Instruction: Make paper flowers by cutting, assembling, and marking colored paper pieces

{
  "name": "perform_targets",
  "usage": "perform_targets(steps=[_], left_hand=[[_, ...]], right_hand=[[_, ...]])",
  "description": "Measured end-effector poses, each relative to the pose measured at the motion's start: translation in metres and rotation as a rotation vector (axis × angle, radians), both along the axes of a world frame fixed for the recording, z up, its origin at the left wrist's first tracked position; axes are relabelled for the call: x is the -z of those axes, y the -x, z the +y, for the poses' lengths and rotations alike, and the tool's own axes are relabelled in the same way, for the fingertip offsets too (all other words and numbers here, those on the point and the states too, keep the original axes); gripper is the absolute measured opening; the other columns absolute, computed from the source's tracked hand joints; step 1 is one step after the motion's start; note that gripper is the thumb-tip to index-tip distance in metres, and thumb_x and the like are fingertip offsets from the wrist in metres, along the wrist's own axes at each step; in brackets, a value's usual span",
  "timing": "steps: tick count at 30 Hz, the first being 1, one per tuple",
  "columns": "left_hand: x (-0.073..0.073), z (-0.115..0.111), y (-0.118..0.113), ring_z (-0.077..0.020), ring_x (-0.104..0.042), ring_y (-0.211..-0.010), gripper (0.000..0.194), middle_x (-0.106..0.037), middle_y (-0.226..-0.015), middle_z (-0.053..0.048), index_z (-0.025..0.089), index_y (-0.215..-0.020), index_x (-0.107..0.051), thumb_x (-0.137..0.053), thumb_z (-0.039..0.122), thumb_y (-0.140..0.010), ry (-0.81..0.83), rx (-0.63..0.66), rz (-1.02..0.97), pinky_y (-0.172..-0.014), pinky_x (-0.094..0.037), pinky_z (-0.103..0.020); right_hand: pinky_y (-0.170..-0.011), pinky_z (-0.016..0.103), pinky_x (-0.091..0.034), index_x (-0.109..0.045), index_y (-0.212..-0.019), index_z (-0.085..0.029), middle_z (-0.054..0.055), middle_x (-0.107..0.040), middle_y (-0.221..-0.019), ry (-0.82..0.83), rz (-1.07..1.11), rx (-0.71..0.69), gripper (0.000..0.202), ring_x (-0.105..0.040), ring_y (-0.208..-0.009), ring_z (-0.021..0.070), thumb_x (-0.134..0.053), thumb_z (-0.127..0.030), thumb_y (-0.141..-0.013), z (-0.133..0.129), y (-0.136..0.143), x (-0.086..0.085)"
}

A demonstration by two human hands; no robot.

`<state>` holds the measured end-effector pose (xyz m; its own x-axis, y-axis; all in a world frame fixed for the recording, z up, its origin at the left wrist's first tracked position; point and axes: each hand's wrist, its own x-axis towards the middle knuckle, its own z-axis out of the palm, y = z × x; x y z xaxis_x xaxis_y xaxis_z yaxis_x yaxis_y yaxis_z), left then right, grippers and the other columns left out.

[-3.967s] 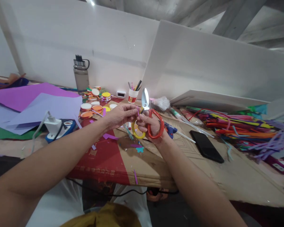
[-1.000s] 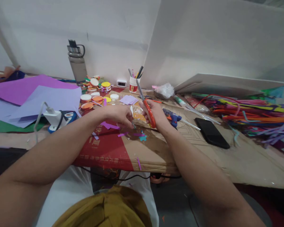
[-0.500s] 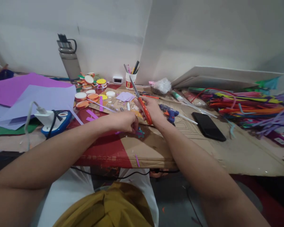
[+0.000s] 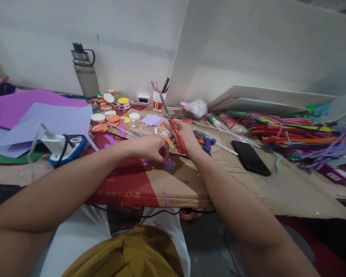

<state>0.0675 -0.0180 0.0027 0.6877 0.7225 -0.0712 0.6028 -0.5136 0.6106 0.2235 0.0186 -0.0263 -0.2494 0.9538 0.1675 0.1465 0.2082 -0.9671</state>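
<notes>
My right hand (image 4: pixel 188 136) is wrapped round the red handles of a pair of scissors (image 4: pixel 177 137), whose metal blades point up and away from me. Beside it, my left hand (image 4: pixel 155 147) is closed with the fingers curled down close to the table; what they pinch, if anything, is hidden. Just under those fingertips lie a small teal star-like piece (image 4: pixel 169 167) and a bit of purple paper (image 4: pixel 170 163) that overlaps it. A thin purple strip (image 4: pixel 165 197) lies near the front edge of the cardboard (image 4: pixel 187 184).
Round orange and white discs (image 4: pixel 98 128) and lilac paper squares (image 4: pixel 152 120) lie behind my left hand. On the right are a blue glue gun (image 4: pixel 208 144), a black phone (image 4: pixel 250 157) and bundled pipe cleaners (image 4: pixel 294 134). A power strip (image 4: pixel 77 148) and bottle (image 4: pixel 86 79) stand left.
The view has shifted slightly. My left fingers have lifted a little from the teal piece, which now shows more clearly with the purple bit. My right hand still holds the scissors.
</notes>
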Motion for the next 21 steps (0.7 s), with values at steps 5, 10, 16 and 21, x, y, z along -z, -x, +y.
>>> perform_targets(steps=[5, 10, 16, 21], left_hand=[[-0.007, 0.014, 0.016, -0.0118, -0.058, -0.059, 0.013, -0.069, -0.073, -0.003, 0.02, -0.077, -0.074, -0.074, 0.021, -0.063, 0.167, -0.18, -0.37, -0.053, -0.038, -0.021], [-0.005, 0.022, 0.025, -0.0078, -0.051, -0.051, 0.01, -0.062, -0.064, -0.002, 0.017, -0.068, -0.067, -0.075, 0.024, -0.068, 0.4, -0.302, -0.594, -0.049, -0.036, -0.019], [-0.007, 0.023, 0.025, -0.0101, -0.057, -0.052, 0.016, -0.065, -0.067, -0.006, 0.014, -0.068, -0.064, -0.076, 0.024, -0.069, 0.542, -0.359, -0.694, -0.047, -0.039, -0.02], [-0.006, 0.024, 0.024, -0.011, -0.059, -0.05, 0.017, -0.068, -0.068, -0.01, 0.014, -0.067, -0.063, -0.075, 0.025, -0.07, 0.575, -0.375, -0.7, -0.043, -0.036, -0.019]], right_hand=[[-0.032, 0.018, -0.034, -0.059, -0.095, -0.022, -0.006, -0.047, -0.054, 0.017, 0.113, -0.009, 0.046, -0.041, -0.036, 0.0071, -0.061, -0.065, -0.077, -0.005, 0.001, -0.01], [-0.032, 0.017, -0.032, -0.056, -0.098, -0.022, -0.008, -0.045, -0.054, 0.153, 0.238, -0.014, 0.05, -0.039, -0.037, 0.0064, -0.065, -0.064, -0.074, -0.008, 0.002, -0.014], [-0.033, 0.017, -0.033, -0.055, -0.095, -0.023, -0.007, -0.047, -0.055, 0.18, 0.245, -0.034, 0.047, -0.04, -0.038, 0.0067, -0.064, -0.065, -0.074, -0.005, 0.002, -0.01], [-0.034, 0.017, -0.032, -0.052, -0.088, -0.023, -0.007, -0.046, -0.053, 0.18, 0.229, -0.029, 0.044, -0.04, -0.038, 0.0067, -0.064, -0.063, -0.075, -0.008, 0.003, -0.012]])
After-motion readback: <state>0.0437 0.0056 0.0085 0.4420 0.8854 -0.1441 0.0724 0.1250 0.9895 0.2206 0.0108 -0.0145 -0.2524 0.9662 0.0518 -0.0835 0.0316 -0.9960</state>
